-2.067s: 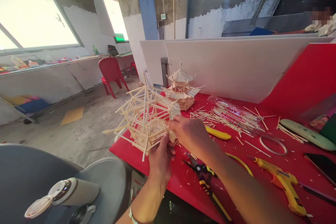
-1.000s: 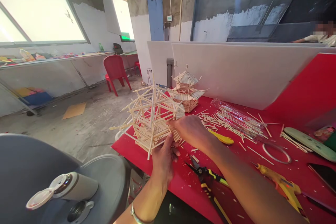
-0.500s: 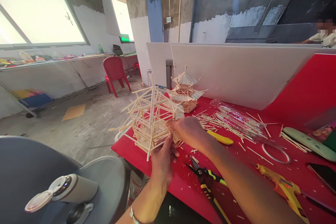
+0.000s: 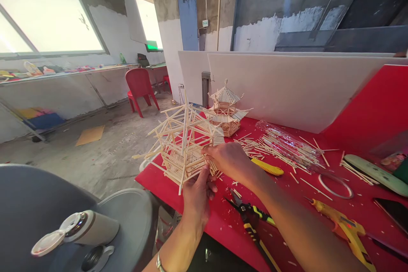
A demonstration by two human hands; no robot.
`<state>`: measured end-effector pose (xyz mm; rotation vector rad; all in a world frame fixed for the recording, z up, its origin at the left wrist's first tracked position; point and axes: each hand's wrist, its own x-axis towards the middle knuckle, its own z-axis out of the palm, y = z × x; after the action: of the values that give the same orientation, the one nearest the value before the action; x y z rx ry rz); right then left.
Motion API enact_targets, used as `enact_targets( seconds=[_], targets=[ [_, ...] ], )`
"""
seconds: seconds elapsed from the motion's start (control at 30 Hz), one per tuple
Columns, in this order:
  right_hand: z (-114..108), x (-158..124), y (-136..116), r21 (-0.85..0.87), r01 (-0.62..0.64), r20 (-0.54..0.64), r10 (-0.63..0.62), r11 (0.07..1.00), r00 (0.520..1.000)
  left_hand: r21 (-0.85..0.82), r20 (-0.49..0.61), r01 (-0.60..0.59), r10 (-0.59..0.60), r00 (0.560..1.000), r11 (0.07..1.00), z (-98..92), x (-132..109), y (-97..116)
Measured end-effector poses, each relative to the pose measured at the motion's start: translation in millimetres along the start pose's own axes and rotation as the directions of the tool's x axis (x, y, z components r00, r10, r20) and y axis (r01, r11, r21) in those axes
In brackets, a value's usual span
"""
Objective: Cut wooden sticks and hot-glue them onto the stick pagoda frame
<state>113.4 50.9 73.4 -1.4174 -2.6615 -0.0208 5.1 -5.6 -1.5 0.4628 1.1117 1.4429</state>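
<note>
A pagoda frame of thin wooden sticks [image 4: 181, 144] stands at the near left corner of the red table [image 4: 219, 221]. My left hand [image 4: 197, 191] is closed at its lower right side, thumb raised and fingers curled against the sticks. Just above it, my right hand [image 4: 226, 157] pinches at the same side of the frame, its fingertips partly hidden. Whether a separate small stick lies between the fingers cannot be made out. Behind the frame is a second stick pagoda [image 4: 225, 102] with roof slats.
Loose sticks and a plastic bag of sticks [image 4: 291, 146] lie at the right, near a yellow utility knife [image 4: 267, 166]. Pliers [image 4: 247, 212] and a yellow glue gun [image 4: 341, 225] lie closer. A white bottle [image 4: 95, 227] stands on a grey stool [image 4: 134, 208] at the left.
My hands and the stick frame stay almost in place. The person at the far right has mostly moved out of view.
</note>
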Motion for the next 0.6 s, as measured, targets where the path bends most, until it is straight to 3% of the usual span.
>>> enact_targets(
  seconds=[0.23,0.4,0.5,0.6],
  targets=[
    [-6.6,-10.8,-3.8,0.084,0.000,-0.027,0.003,0.996,1.000,-0.013,0.043,0.014,-0.014,0.999,1.000,-4.6,-11.6,2.5],
    [-6.5,-26.4,-4.5,0.311,0.007,-0.092,0.022,0.950,0.996,0.013,0.074,0.002,-0.003,0.997,1.000,-6.6,-31.9,8.9],
    [0.6,-39.4,-2.5,0.511,0.030,-0.129,0.042,0.859,0.991,0.009,0.095,0.001,-0.002,0.995,1.000,-6.4,-46.9,10.8],
    [9.4,-55.0,-0.4,0.731,0.050,-0.139,0.077,0.680,0.987,0.028,0.122,0.002,-0.005,0.993,1.000,-5.5,-60.0,8.8]
  ],
)
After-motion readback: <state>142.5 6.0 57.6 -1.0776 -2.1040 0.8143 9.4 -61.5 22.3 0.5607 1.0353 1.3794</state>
